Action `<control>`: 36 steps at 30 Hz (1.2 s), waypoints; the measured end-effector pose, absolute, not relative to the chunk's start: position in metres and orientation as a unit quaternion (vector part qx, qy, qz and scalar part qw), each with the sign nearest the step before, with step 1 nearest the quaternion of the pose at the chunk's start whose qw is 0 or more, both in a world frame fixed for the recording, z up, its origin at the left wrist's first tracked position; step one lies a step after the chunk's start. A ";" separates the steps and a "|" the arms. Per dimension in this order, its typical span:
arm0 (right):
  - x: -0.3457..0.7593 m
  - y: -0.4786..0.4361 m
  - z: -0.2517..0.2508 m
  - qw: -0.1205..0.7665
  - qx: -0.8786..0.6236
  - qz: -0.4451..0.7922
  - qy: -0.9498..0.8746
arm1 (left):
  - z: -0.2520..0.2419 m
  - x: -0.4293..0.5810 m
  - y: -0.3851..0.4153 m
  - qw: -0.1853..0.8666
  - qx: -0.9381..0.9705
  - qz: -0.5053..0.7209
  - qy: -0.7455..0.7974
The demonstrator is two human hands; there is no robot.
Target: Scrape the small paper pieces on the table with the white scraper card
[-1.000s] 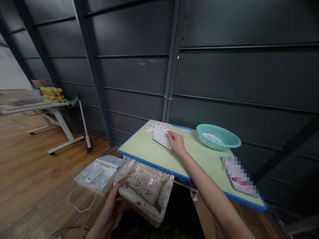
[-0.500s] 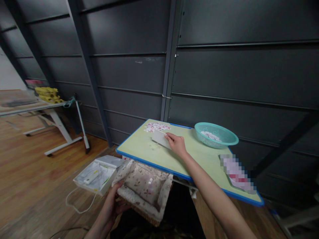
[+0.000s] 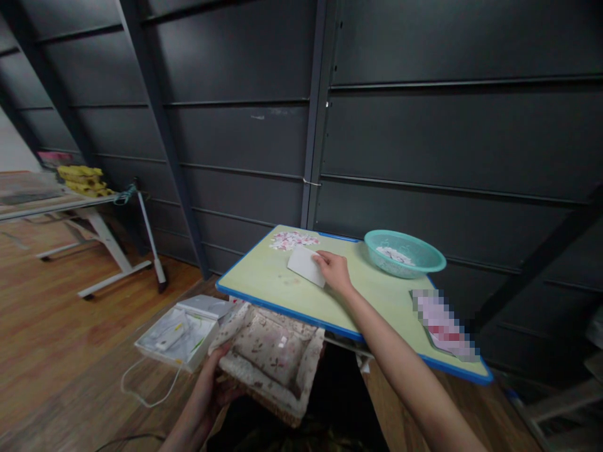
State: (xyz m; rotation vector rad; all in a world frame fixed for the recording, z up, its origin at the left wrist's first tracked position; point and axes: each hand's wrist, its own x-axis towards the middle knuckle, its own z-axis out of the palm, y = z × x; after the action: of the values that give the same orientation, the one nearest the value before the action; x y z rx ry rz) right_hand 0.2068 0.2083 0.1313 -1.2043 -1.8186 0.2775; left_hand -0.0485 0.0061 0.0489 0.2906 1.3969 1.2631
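My right hand [image 3: 333,271] pinches a flat white card [image 3: 306,265] by its right end, over the pale green tabletop [image 3: 254,282]. Just behind the card lies a spread of small white and pink paper pieces [image 3: 293,240]. Below the table's front edge, my left hand [image 3: 217,376] grips the left side of a cloth-lined wicker basket [image 3: 273,351], which is tilted. Its lining has a small brown print. A few faint marks show on the tabletop left of the card.
A turquoise plastic basin [image 3: 426,254] with white pieces inside stands at the table's back right. A blurred-out flat item [image 3: 443,323] lies near the right edge. An open white box [image 3: 176,333] with a cable sits at lower left. A dark panelled wall [image 3: 235,138] rises behind.
The white card has tipped so that more of its upper face shows. My left hand and the basket have hardly moved; the whole view has shifted slightly.
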 end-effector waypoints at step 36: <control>0.209 0.198 0.133 0.306 -0.389 0.579 -0.648 | 0.056 -0.046 0.006 0.573 0.126 0.543 0.601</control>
State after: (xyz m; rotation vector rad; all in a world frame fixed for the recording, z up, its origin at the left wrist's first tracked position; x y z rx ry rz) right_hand 0.2091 0.1980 0.1333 -1.0296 -1.7141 1.5329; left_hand -0.0458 0.0056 0.0560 0.2955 1.4077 1.2734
